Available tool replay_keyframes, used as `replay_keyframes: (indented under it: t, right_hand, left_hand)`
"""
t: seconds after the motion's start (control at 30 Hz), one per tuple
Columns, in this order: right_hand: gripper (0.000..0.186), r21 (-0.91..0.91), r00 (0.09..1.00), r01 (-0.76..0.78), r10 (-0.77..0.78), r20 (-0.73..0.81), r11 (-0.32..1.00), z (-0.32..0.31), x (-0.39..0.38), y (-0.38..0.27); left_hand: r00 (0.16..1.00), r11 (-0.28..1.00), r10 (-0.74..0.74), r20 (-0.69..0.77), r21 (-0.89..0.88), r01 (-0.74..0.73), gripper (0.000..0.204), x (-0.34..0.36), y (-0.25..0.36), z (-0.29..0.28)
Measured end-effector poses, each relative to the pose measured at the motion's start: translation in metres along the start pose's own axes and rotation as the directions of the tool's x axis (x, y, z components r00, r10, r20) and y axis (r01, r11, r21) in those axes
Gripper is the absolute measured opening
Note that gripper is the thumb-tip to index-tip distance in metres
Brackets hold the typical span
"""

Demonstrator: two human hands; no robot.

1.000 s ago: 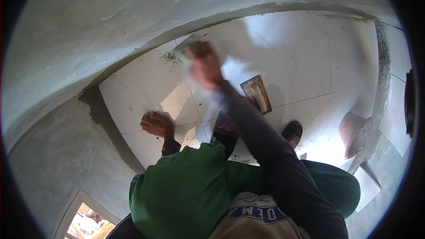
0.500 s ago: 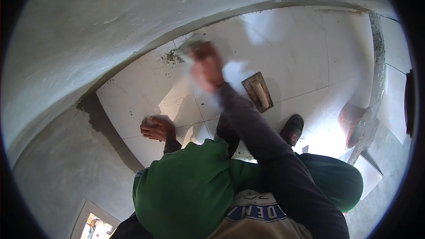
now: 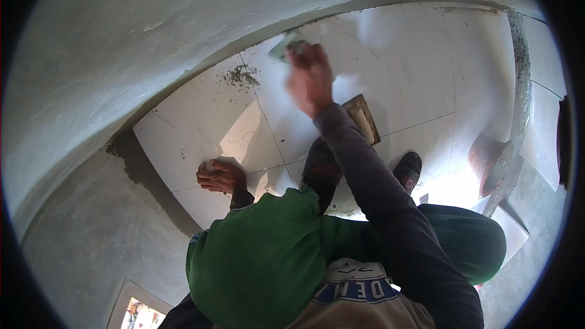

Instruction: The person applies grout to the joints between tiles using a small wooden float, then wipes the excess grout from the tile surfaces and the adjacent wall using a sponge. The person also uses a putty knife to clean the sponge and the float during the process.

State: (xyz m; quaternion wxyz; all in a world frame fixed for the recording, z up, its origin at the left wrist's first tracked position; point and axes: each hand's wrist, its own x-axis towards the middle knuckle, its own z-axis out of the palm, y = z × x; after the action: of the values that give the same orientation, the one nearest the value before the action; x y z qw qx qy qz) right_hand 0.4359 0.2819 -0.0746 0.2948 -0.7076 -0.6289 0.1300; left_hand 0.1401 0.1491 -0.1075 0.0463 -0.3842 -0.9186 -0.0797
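Observation:
My right hand (image 3: 311,82), blurred by motion, is closed around a flat greenish-grey piece (image 3: 280,50) and has it on the white floor tiles (image 3: 402,67) near the curved wall. The piece is too smeared to tell its kind. Leaning on the tiles at the left, my left hand (image 3: 222,176) has its thumb apart from its bent fingers, with nothing visible in it. Dark mortar crumbs (image 3: 241,76) lie scattered beside a tile joint, left of the right hand. A hand float (image 3: 364,120) with a wooden handle rests on the tiles, partly behind my right forearm.
A grey plastered wall (image 3: 183,18) curves round the far and left sides. Wet mortar (image 3: 149,173) borders the tiles at left. At right are a reddish bowl-shaped pan (image 3: 485,164) and a rough mortar strip (image 3: 520,79). My shod foot (image 3: 407,169) stands on the tiles.
My right hand has swept right and slightly farther toward the wall with the greenish piece, baring more of the crumbs. The left hand stays on the tiles.

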Motion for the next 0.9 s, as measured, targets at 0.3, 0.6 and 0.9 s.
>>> replay_keyframes:
  t: [0.3, 0.6, 0.9]
  right_hand:
    - [0.031, 0.022, 0.983, 0.182, -0.182, 0.006, 0.983, 0.056, -0.021, -0.034]
    - [0.047, 0.101, 0.995, -0.044, 0.053, -0.087, 0.994, 0.044, -0.024, 0.044]
    - [0.048, -0.021, 0.996, 0.023, -0.025, -0.089, 1.000, -0.056, -0.014, 0.181]
  left_hand:
    - [0.999, 1.000, 0.016, 0.028, 0.023, -0.016, 0.051, -0.018, 0.000, 0.027]
    - [0.997, 0.996, 0.042, -0.064, 0.076, -0.037, 0.047, -0.020, 0.012, 0.015]
    - [0.985, 0.976, 0.147, -0.086, 0.174, -0.130, 0.045, -0.007, -0.014, 0.021]
